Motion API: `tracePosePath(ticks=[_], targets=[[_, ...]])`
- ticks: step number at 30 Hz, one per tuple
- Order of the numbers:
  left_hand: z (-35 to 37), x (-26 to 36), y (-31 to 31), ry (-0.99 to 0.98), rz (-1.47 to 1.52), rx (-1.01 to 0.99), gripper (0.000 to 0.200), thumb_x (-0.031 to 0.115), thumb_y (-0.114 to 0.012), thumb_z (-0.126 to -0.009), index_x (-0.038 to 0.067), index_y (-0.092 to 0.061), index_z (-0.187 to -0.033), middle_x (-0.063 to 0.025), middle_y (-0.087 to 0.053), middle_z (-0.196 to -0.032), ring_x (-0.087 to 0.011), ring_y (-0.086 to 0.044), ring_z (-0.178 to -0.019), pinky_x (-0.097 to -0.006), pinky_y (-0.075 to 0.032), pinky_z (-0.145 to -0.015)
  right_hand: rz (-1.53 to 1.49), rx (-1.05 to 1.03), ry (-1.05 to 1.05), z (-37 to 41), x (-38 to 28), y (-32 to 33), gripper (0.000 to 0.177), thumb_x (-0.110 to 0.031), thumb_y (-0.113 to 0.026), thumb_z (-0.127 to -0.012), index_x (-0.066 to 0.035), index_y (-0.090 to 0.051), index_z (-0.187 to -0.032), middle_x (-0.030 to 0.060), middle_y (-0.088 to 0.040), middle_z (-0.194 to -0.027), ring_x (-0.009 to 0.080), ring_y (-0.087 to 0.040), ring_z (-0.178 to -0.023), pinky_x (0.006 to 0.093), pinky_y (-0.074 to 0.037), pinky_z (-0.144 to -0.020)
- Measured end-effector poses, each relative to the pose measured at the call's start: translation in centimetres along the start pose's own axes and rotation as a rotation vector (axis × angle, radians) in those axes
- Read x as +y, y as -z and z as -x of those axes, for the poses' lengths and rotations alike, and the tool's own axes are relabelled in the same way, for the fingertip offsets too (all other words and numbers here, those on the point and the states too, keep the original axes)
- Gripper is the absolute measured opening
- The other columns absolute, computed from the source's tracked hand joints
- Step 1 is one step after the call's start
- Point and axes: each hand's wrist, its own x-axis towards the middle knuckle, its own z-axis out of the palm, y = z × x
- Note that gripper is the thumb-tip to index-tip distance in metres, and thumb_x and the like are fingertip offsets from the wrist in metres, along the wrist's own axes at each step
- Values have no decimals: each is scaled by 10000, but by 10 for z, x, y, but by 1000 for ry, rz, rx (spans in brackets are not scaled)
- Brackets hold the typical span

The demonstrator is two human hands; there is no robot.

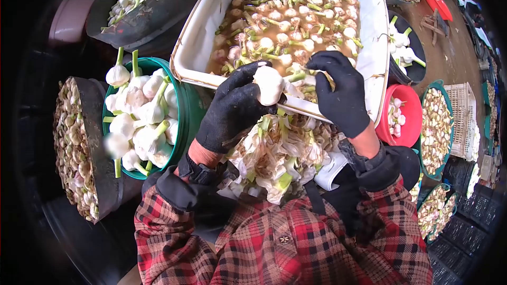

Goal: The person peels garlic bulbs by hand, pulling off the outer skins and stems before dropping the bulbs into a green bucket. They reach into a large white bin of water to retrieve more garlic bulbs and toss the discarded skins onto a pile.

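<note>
In my black-gloved left hand (235,106) is a white garlic bulb (269,85), gripped between thumb and fingers over the near rim of a white tub (198,77). Pale loose skin (294,91) hangs beside the bulb, toward my right hand. My right hand (340,92), also black-gloved, is just right of the bulb, with thumb and curved fingers apart and no bulb in its grasp. Unpeeled garlic bulbs (282,38) with green stems float in brown water inside the tub. A heap of garlic skins (288,153) lies below my hands, on my lap.
To the left, a green bucket (182,119) is filled with clean white bulbs. A red basin (409,119) holding several bulbs stands at right, below a black bucket (414,71). Dark containers (108,142) of garlic stand around, and a cream crate (460,119) is farther right.
</note>
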Motion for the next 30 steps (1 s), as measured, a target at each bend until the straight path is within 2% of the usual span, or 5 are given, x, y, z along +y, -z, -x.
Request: tracePosePath(ticks=[6, 8, 11, 24, 30], targets=[[2, 6, -14, 271, 358, 70, 378, 83, -625, -884, -4, -515, -1235, -103, -566, -1169, -171, -579, -984, -304, -497, -844, -216, -158, 9, -1, -31, 0, 232, -72, -728, -705, -54, -670, -930, 119, -640, -913, 291, -634, -844, 371, -511, -735], [1, 17, -11, 695, 1165, 130, 443, 180, -623, -894, 4, -494, -1280, -64, -580, -1103, -138, -569, -928, -275, -479, -821, -240, -137, 19, 1, -28, -5, 202, -99, -752, -696, -47, -677, -876, 111, -646, -860, 285, -636, -796, 368, -511, -713], [-2, 26, -11, 832, 1361, 144, 517, 256, -618, -897, 9, -463, -1323, -30, -583, -1043, -112, -558, -911, -249, -465, -802, -237, -155, 1, 3, -29, -3, 171, -115, -762, -692, -41, -684, -825, 106, -650, -815, 278, -633, -767, 361, -506, -686], [9, 15, -26, 890, 1381, 123, 520, 234, -572, -926, 6, -427, -1370, -59, -560, -1145, -145, -549, -1007, -292, -479, -825, -47, -106, 59, 16, -30, -19, 49, -60, -640, -740, -45, -597, -756, 106, -574, -725, 314, -571, -709, 421, -456, -619], [-3, 19, -13, 934, 1184, -34, 545, 269, -593, -927, 3, -420, -1371, -71, -609, -1043, -136, -598, -835, -264, -493, -725, 49, -139, 110, 23, -26, -20, 102, -68, -626, -747, -46, -534, -787, 118, -534, -753, 325, -553, -723, 432, -443, -615]])
